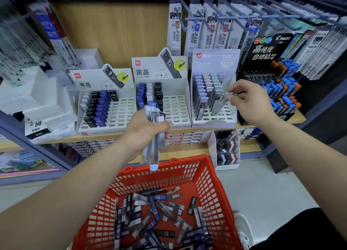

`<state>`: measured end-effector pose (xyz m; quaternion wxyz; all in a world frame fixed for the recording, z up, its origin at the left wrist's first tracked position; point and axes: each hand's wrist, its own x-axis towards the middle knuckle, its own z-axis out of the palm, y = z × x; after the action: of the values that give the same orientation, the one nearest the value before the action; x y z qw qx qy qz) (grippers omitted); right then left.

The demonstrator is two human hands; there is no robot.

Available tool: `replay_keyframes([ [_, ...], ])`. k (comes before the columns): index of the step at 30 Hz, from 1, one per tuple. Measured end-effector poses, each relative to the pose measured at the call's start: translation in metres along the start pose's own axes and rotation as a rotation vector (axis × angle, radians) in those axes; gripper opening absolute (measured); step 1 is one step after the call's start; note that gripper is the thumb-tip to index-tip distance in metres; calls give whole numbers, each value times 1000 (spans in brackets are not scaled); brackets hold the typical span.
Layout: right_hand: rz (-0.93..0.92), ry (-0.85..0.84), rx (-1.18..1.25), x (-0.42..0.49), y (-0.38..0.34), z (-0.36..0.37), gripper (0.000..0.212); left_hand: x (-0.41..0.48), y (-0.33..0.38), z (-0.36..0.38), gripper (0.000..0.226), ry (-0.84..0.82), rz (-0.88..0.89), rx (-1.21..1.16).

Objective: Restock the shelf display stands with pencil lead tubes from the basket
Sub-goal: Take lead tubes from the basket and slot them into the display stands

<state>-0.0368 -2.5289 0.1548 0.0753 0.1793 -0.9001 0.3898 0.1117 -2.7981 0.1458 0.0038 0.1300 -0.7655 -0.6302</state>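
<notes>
Restocking position: the left grip (147, 126) is clenched round a bundle of lead tubes (152, 148), clear-bodied, held roughly upright above the rear rim of the red basket (212, 184); a blue cap shows at the top of the bundle, and the lower ends project below the fingers. The right grip (251, 103) pinches a single lead tube (219, 104) by its upper end between thumb and fingertips. This tube slants down and to the left, with its lower end at the slotted grid of the right display stand (216, 62); whether it is seated in a slot cannot be told. The right display stand carries four columns of tubes with pastel caps, filled at the rear, and open slots show at the front. The middle display stand (176, 107) holds blue, white and black tubes in its left columns, and the right part of its grid is open. The left display stand (124, 110) holds white, black and blue tubes marked HB 0.7, also on its left side. All three stands sit side by side on the wooden shelf (297, 118). Loose lead tubes (155, 210) lie scattered across the basket floor, below and in front of both grips. A black Pilot display (272, 48) stands just beside the right display stand, and hanging refill packs (196, 31) occupy the pegs above.
</notes>
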Motion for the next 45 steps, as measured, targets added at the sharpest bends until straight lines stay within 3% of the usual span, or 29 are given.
replay_keyframes([
  [3,-16,38,-68,2,3,12,5,-2,1,-1,16,4,9,-1],
  [8,-40,86,-132,9,5,22,14,-2,1,-3,19,13,2,-44],
  [18,-22,36,-202,5,1,23,16,-1,2,-7,9,35,4,-73],
  [22,-113,101,-255,-4,-28,25,19,0,3,-10,13,61,-4,-124],
  [25,-149,-132,21,-27,-73,45,3,0,7,-13,11,126,18,-171],
  [28,-72,-522,192,-58,-110,73,20,1,12,-20,15,243,31,-211],
  [30,-22,-663,240,-73,-124,87,29,0,13,-25,10,258,30,-263],
  [35,72,-708,462,-82,-142,103,22,-4,14,-38,12,300,38,-291],
  [45,71,-831,446,-68,-129,99,10,-2,13,-67,14,359,48,-340],
])
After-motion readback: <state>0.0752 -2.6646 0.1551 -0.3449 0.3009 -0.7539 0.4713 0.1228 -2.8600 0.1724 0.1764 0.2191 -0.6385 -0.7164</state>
